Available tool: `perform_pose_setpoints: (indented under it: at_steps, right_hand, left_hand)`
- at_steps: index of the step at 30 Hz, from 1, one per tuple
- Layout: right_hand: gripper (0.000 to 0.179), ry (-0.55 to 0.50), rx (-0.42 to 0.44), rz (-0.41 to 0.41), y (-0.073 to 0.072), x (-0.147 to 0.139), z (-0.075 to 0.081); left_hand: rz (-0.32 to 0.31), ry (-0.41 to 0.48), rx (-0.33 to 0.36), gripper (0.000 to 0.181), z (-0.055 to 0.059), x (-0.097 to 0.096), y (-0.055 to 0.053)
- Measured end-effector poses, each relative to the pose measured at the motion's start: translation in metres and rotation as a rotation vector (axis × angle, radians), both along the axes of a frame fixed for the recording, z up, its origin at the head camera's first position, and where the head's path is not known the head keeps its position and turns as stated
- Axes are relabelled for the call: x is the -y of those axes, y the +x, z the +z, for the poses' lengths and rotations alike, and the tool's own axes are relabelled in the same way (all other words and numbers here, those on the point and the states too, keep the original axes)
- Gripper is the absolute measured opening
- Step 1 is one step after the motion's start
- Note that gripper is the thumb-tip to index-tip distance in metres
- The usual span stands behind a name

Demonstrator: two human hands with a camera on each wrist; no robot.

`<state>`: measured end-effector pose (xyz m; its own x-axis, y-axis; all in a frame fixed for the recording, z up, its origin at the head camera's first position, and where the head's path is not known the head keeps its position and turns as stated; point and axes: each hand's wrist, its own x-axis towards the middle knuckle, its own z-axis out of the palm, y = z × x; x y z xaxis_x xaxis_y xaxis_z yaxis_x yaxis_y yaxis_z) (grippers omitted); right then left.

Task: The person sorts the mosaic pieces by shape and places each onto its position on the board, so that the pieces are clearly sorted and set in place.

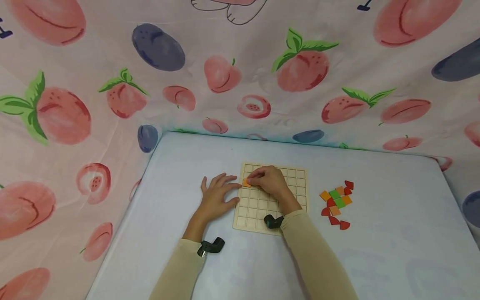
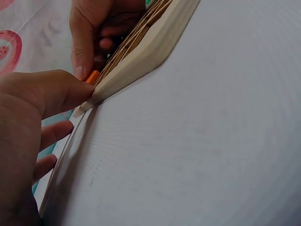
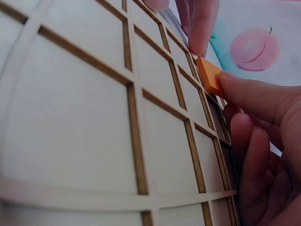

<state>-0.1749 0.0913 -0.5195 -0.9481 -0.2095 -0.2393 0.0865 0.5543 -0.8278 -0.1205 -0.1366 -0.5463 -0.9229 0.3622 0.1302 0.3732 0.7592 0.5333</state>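
A pale wooden grid board (image 1: 247, 212) with square cells lies on the table. My right hand (image 1: 271, 180) reaches over its upper left part. Thumb and fingers there pinch a small orange square tile (image 3: 210, 77) at a cell near the left edge; whether it sits fully in the cell cannot be told. My left hand (image 1: 214, 199) is at the board's left side, fingers spread and mostly straight. In the left wrist view, one of its fingertips (image 2: 84, 92) touches the board's edge beside the orange tile.
Right of the board lies a loose cluster of tiles: green squares (image 1: 340, 202), orange squares (image 1: 335, 210) and red quarter-round pieces (image 1: 345, 225). A white cloth covers the table (image 1: 393, 250). Fruit-printed curtains (image 1: 225, 41) stand behind and on the left.
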Motion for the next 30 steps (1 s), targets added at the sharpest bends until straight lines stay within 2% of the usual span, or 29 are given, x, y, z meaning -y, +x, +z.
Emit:
perform_pose_setpoints:
  at_steps: [10, 20, 30]
  right_hand:
    - [0.012, 0.086, -0.065, 0.022, 0.0000, 0.0030, 0.0017]
    - [0.010, 0.100, -0.083, 0.015, 0.0012, 0.0038, 0.0014]
    - [0.010, 0.095, -0.044, 0.003, 0.0019, 0.0023, 0.0028]
  left_hand:
    - [0.008, -0.004, -0.010, 0.036, -0.0005, 0.0004, -0.0007]
    - [0.009, -0.007, -0.008, 0.037, -0.0007, 0.0001, -0.0010]
    - [0.007, 0.006, -0.011, 0.036, -0.0009, -0.0016, -0.0005]
